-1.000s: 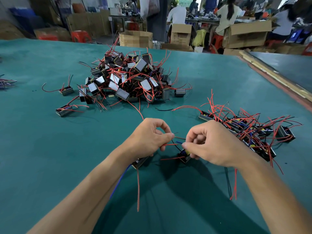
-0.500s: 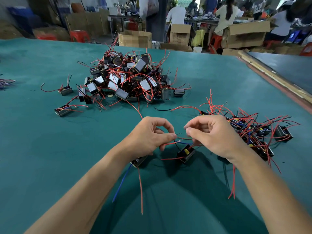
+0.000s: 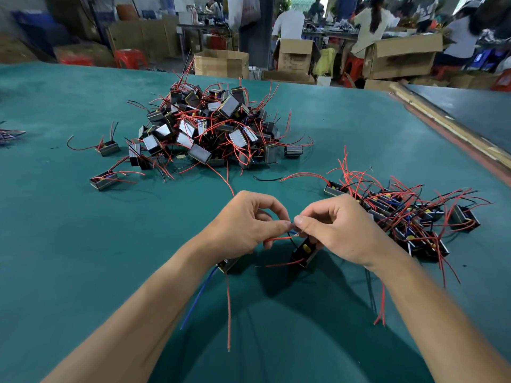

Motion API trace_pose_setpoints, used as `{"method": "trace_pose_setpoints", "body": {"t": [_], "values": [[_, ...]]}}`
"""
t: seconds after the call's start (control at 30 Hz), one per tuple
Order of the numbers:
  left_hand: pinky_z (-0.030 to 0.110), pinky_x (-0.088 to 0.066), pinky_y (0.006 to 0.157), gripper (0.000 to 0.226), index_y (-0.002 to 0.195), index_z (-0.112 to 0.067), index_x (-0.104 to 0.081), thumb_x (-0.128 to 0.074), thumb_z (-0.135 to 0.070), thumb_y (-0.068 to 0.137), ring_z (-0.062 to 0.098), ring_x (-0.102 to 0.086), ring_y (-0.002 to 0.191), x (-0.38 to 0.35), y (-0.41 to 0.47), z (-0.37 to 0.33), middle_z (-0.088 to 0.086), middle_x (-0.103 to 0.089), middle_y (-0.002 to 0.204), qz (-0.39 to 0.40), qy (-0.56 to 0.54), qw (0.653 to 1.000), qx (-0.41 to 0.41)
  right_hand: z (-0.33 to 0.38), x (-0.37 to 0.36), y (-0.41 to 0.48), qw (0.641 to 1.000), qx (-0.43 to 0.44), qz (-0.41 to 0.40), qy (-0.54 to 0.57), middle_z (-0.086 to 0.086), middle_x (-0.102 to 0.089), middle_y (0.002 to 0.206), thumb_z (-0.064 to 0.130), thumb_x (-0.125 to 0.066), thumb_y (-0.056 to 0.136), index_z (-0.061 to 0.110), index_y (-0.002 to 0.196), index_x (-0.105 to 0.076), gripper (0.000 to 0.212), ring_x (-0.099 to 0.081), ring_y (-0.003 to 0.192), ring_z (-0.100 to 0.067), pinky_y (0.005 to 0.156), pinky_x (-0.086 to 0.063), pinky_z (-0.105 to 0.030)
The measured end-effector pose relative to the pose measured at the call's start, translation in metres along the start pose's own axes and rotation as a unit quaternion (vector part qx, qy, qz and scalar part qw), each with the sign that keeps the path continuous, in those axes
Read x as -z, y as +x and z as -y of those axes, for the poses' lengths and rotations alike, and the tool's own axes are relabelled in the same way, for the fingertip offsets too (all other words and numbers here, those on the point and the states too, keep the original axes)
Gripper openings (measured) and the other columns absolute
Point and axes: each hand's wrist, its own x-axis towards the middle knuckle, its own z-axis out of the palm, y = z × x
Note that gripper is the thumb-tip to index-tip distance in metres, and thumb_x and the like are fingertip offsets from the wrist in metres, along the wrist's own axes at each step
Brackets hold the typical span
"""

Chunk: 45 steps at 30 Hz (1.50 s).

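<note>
Above the middle of the green felt-covered table, the left hand has its fingers curled and pinches a thin red wire between thumb and forefinger. The right hand, also curled, pinches the end of this wire just where the fingertips of both hands almost touch. A small black box-shaped coil with a yellow part hangs just under the right hand, a second small black coil with a blue and a red lead shows under the left wrist, a big heap of black coils with red wires lies farther back, and a flatter group of coils lies at the right.
</note>
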Motion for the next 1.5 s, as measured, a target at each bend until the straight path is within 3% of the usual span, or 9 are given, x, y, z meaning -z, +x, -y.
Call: {"method": "trace_pose_setpoints", "body": {"t": [0.1, 0.23, 0.37, 0.6, 0.8, 0.9, 1.07, 1.23, 1.5], "values": [[0.016, -0.030, 0.039, 0.011, 0.080, -0.011, -0.067, -0.073, -0.017, 0.087, 0.014, -0.040, 0.040, -0.003, -0.001, 0.000, 0.001, -0.055, 0.047, -0.003, 0.000, 1.000, -0.018, 0.000, -0.007, 0.002, 0.999, -0.035, -0.024, 0.012, 0.006, -0.063, 0.051, 0.015, -0.066, 0.091, 0.012, 0.063, -0.071, 0.028, -0.052, 0.049, -0.009, 0.058, -0.045, -0.030], [0.017, -0.032, 0.039, 0.012, 0.078, -0.012, -0.069, -0.072, -0.018, 0.087, 0.010, -0.037, 0.037, -0.002, 0.000, 0.000, 0.000, -0.055, 0.046, -0.006, -0.005, 1.000, -0.018, 0.002, -0.015, 0.004, 0.995, -0.052, -0.052, 0.060, 0.000, -0.064, 0.052, 0.008, -0.065, 0.090, 0.006, 0.058, -0.066, 0.032, -0.051, 0.050, -0.016, 0.056, -0.043, -0.033], [0.015, -0.033, 0.036, 0.013, 0.076, -0.015, -0.070, -0.069, -0.018, 0.089, 0.006, -0.036, 0.034, 0.001, 0.002, 0.000, -0.001, -0.053, 0.047, 0.002, -0.046, 0.999, 0.006, 0.006, -0.006, 0.002, 0.992, -0.005, -0.052, 0.118, -0.002, -0.067, 0.063, -0.002, -0.068, 0.087, 0.011, 0.074, -0.070, 0.019, -0.055, 0.052, -0.014, 0.051, -0.049, -0.029], [0.013, -0.032, 0.035, 0.014, 0.078, -0.015, -0.070, -0.066, -0.013, 0.092, 0.003, -0.037, 0.033, 0.004, 0.003, 0.000, -0.002, -0.051, 0.046, 0.016, -0.074, 0.997, 0.026, 0.005, -0.002, 0.001, 0.996, 0.069, -0.019, 0.053, 0.006, -0.075, 0.074, -0.013, -0.070, 0.080, 0.025, 0.080, -0.076, 0.038, -0.062, 0.062, -0.004, 0.063, -0.050, -0.019], [0.014, -0.031, 0.036, 0.015, 0.077, -0.017, -0.072, -0.067, -0.016, 0.092, 0.004, -0.036, 0.034, 0.005, 0.003, -0.002, -0.002, -0.051, 0.047, 0.023, -0.068, 0.997, 0.024, 0.004, 0.003, 0.001, 0.998, 0.051, -0.020, 0.041, 0.001, -0.076, 0.073, -0.003, -0.076, 0.081, 0.033, 0.074, -0.078, 0.037, -0.063, 0.064, -0.008, 0.066, -0.053, -0.027], [0.015, -0.033, 0.037, 0.015, 0.075, -0.018, -0.073, -0.069, -0.017, 0.090, 0.005, -0.036, 0.036, 0.005, 0.002, -0.001, -0.002, -0.051, 0.047, 0.023, -0.056, 0.998, 0.022, 0.004, 0.004, 0.000, 0.998, 0.045, -0.002, 0.045, 0.003, -0.076, 0.071, 0.003, -0.079, 0.080, 0.032, 0.072, -0.079, 0.031, -0.065, 0.064, -0.005, 0.064, -0.054, -0.021], [0.015, -0.033, 0.039, 0.012, 0.077, -0.013, -0.073, -0.074, -0.021, 0.086, 0.006, -0.041, 0.038, 0.005, 0.000, -0.001, -0.001, -0.054, 0.048, 0.026, -0.026, 0.999, 0.000, 0.002, 0.001, 0.001, 0.997, 0.029, 0.006, 0.064, -0.007, -0.072, 0.066, 0.011, -0.078, 0.083, 0.015, 0.075, -0.078, 0.010, -0.058, 0.056, -0.011, 0.057, -0.048, -0.029], [0.019, -0.033, 0.043, 0.007, 0.078, -0.013, -0.075, -0.077, -0.018, 0.083, 0.013, -0.047, 0.044, 0.002, -0.001, -0.002, 0.001, -0.057, 0.050, 0.008, -0.009, 0.999, -0.031, -0.002, -0.007, 0.004, 0.992, -0.030, -0.005, 0.122, -0.005, -0.067, 0.060, 0.010, -0.071, 0.090, 0.008, 0.072, -0.071, 0.019, -0.057, 0.051, -0.015, 0.053, -0.050, -0.028], [0.014, -0.030, 0.036, 0.012, 0.080, -0.011, -0.072, -0.072, -0.021, 0.087, 0.006, -0.036, 0.035, 0.002, 0.001, -0.001, -0.001, -0.054, 0.047, -0.013, -0.033, 0.999, 0.014, -0.001, -0.011, 0.004, 0.994, 0.067, -0.069, 0.044, 0.002, -0.070, 0.063, 0.003, -0.072, 0.087, 0.024, 0.072, -0.073, 0.026, -0.059, 0.051, -0.006, 0.053, -0.048, -0.020]]}}
